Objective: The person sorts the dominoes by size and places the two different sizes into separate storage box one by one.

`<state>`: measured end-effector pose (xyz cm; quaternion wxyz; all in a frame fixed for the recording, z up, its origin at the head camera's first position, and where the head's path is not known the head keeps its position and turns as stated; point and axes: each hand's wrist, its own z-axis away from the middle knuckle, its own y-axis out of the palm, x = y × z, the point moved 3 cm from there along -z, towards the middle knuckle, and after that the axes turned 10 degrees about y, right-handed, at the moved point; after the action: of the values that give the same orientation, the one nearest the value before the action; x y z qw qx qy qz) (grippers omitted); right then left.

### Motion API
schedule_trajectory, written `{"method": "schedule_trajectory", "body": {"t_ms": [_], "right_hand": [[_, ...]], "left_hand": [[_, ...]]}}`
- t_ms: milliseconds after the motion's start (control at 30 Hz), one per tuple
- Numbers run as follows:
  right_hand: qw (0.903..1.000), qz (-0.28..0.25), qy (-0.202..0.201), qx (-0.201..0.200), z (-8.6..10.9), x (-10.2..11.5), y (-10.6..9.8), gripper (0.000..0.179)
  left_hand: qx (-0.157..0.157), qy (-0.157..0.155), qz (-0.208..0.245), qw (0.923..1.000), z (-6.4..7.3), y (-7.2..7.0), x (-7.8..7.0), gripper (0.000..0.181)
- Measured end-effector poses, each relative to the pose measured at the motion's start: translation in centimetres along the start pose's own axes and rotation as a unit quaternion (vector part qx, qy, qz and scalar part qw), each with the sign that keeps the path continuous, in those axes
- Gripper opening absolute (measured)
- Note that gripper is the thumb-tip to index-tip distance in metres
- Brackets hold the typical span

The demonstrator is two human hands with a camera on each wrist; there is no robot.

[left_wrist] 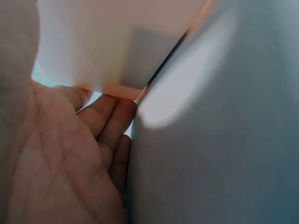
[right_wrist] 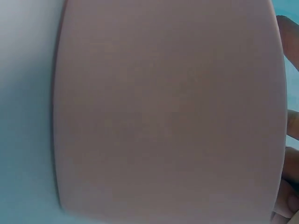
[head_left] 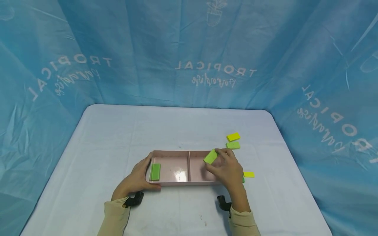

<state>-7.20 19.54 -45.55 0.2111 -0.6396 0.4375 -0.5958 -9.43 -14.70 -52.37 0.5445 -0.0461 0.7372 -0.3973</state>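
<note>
A pink two-compartment box [head_left: 174,184] sits on the table, a green block [head_left: 155,172] lying against the left wall of its left compartment. At the box's left end, my left hand [head_left: 138,177] holds it, thumb along the front wall and fingers along the left side. The left wrist view has those fingers [left_wrist: 110,119] touching the box wall [left_wrist: 107,51]. My right hand [head_left: 228,168] pinches a tilted light green block [head_left: 210,156] above the right compartment. In the right wrist view the box wall [right_wrist: 168,112] hides that block; a few fingertips [right_wrist: 292,165] show past its edge.
Right of the box lie a yellow block [head_left: 233,136], a light green block [head_left: 233,145] and another yellow block [head_left: 249,174]. A darker green piece [head_left: 243,180] is mostly hidden behind the right hand. Blue curtains [head_left: 189,39] surround the white-covered table [head_left: 183,127].
</note>
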Motion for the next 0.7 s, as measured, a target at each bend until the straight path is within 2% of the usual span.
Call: {"method": "schedule_trajectory", "body": {"t_ms": [467,700], "right_hand": [[0.9973,-0.019,-0.062,0.036,0.7,2.8,1.9,0.059],[0.9925,-0.009,-0.117,0.034,0.6,4.3,2.4,0.059]], "left_hand": [[0.001,-0.006,0.005,1.0000,0.3,0.1,0.1,0.143],[0.004,-0.008,0.007,0.9999,0.1,0.0,-0.1,0.143]]}}
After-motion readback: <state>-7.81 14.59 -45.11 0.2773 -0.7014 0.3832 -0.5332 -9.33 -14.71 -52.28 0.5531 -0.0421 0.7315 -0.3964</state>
